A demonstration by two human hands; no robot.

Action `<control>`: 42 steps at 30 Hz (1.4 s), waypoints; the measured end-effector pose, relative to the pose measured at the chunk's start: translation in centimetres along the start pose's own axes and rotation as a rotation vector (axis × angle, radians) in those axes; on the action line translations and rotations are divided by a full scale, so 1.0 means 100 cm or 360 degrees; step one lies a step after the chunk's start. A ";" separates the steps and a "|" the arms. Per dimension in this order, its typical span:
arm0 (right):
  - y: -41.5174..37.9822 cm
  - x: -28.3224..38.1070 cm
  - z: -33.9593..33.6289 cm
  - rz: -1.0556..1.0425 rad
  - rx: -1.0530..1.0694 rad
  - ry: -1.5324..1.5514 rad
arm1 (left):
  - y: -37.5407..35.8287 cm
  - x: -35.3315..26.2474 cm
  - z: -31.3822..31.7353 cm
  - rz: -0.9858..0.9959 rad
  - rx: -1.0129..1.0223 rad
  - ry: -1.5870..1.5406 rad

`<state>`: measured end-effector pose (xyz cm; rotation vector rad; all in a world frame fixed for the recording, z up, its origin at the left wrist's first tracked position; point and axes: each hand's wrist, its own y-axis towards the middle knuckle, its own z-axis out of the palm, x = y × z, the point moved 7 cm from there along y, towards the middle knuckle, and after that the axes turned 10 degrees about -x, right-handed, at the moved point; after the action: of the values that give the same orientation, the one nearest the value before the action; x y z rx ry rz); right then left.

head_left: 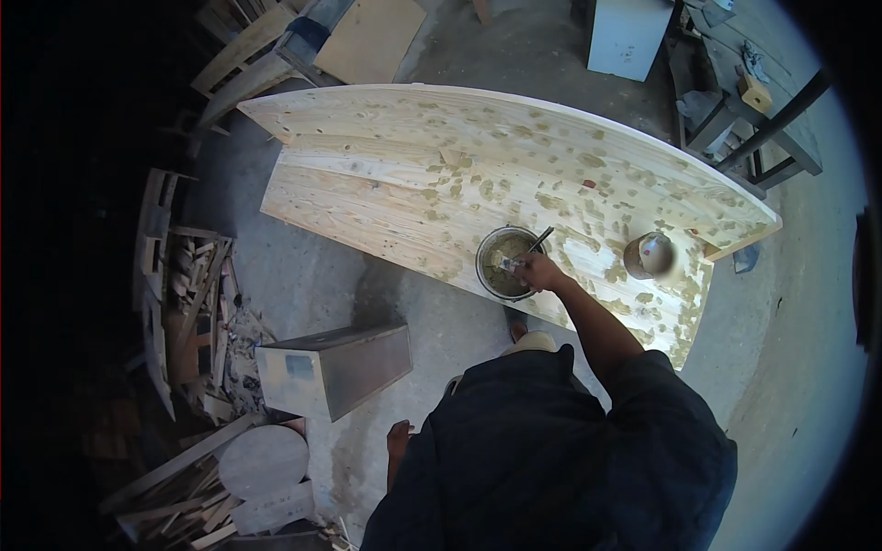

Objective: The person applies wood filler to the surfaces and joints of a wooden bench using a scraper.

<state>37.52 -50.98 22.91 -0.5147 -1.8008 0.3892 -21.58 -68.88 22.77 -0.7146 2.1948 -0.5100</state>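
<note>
My right hand (538, 273) is closed on a small putty knife with a pale blade (509, 264), held over the mouth of a round bucket (481, 275). Greenish-brown filler paste (502, 251) lies in the bucket, and a dark stick or handle (542, 239) leans out over its rim. The bucket stands on a long pale wooden panel (367, 207) dotted with many patches of filler. Low at my side hangs my left hand (400, 438), away from the work, its fingers slightly apart and nothing visible in them.
A brown tub (649, 255) stands on the panel's right part. A raised curved board (514, 106) runs along its far edge. On the floor are a box-like piece (335, 367) and scrap wood (197, 312). A dark metal-framed bench (781, 138) stands at the right.
</note>
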 end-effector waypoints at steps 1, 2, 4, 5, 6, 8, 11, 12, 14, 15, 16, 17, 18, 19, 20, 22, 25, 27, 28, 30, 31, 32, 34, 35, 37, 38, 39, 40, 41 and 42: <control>-0.015 -0.001 -0.006 -0.0006 -0.0057 0.0017 | 0.020 0.039 0.004 0.0093 0.0085 -0.0001; -0.031 0.000 -0.011 -0.0035 -0.0126 0.0125 | 0.044 0.065 0.009 0.0187 0.0178 0.0003; -0.062 -0.007 -0.019 -0.0041 -0.0226 0.0288 | 0.059 0.068 0.011 0.1052 0.0123 0.0637; -0.076 -0.017 -0.024 -0.0027 -0.0293 0.0306 | 0.046 0.061 0.023 0.1877 -0.0003 0.1237; -0.091 -0.026 -0.026 -0.0044 -0.0289 0.0382 | 0.047 0.066 0.027 0.1939 0.0040 0.1236; -0.132 -0.048 -0.032 -0.0030 -0.0329 0.0467 | 0.048 0.068 0.037 0.2038 0.0017 0.1226; -0.212 -0.083 -0.049 0.0035 -0.0506 0.0481 | 0.023 0.054 0.044 0.0351 0.0514 0.0061; -0.238 -0.103 -0.051 0.0108 -0.0571 0.0521 | 0.025 0.051 0.055 0.0558 0.0728 0.0045; -0.292 -0.142 -0.059 0.0212 -0.0697 0.0581 | 0.000 0.039 0.080 0.0656 0.0753 0.0159; -0.319 -0.165 -0.060 0.0270 -0.0757 0.0663 | -0.013 0.043 0.088 0.0723 0.0723 0.0259; -0.346 -0.186 -0.061 0.0287 -0.0791 0.0679 | -0.024 0.044 0.099 0.0739 0.0754 0.0281; -0.372 -0.206 -0.066 0.0357 -0.0886 0.0710 | -0.025 0.046 0.113 0.0706 0.0735 0.0246; -0.395 -0.223 -0.073 0.0417 -0.0982 0.0740 | -0.032 0.039 0.124 0.0679 0.0711 0.0205; -0.414 -0.236 -0.079 0.0408 -0.1011 0.0756 | -0.040 0.030 0.132 0.0710 0.0724 0.0214; -0.437 -0.251 -0.086 0.0470 -0.1131 0.0831 | -0.062 0.008 0.142 0.0797 0.0824 0.0335; -0.471 -0.278 -0.103 0.0528 -0.1264 0.0924 | -0.090 -0.026 0.171 0.0903 0.0924 0.0469; -0.507 -0.314 -0.136 0.0505 -0.1360 0.0994 | -0.113 -0.046 0.206 0.0938 0.0854 0.0695; -0.527 -0.337 -0.166 0.0477 -0.1424 0.1032 | -0.112 -0.034 0.228 0.0265 0.0764 0.0407; -0.535 -0.350 -0.180 0.0468 -0.1437 0.1088 | -0.125 -0.043 0.241 0.0318 0.0732 0.0402; -0.549 -0.384 -0.209 0.0439 -0.1416 0.1122 | -0.153 -0.051 0.276 0.0344 0.0673 0.0392; -0.555 -0.404 -0.225 0.0417 -0.1402 0.1139 | -0.169 -0.049 0.292 0.0347 0.0624 0.0387; -0.559 -0.426 -0.239 0.0398 -0.1351 0.1128 | -0.189 -0.040 0.307 0.0336 0.0570 0.0384; -0.571 -0.472 -0.271 0.0396 -0.1266 0.1084 | -0.228 -0.014 0.352 0.0164 0.0474 0.0306; -0.575 -0.492 -0.281 0.0375 -0.1240 0.1075 | -0.257 -0.009 0.381 0.0137 0.0492 0.0291; -0.591 -0.533 -0.287 0.0444 -0.1148 0.1025 | -0.327 -0.009 0.434 0.0207 0.0610 0.0340; -0.590 -0.549 -0.311 0.0422 -0.1161 0.0902 | -0.350 -0.013 0.464 0.0386 0.0636 0.0467; -0.586 -0.566 -0.326 0.0424 -0.1146 0.0918 | -0.370 -0.025 0.497 0.0707 0.0683 0.0589; -0.587 -0.580 -0.327 0.0403 -0.1121 0.0892 | -0.390 -0.029 0.520 0.1006 0.0727 0.0734; -0.587 -0.592 -0.326 0.0382 -0.1096 0.0866 | -0.424 -0.045 0.539 0.1049 0.0758 0.0756; -0.584 -0.604 -0.328 0.0396 -0.1072 0.0890 | -0.461 -0.073 0.560 0.1100 0.0790 0.0768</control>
<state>74.84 -132.45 12.65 -1.1945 -1.2869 -0.2081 40.43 -106.85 16.86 0.4719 2.4048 -0.8631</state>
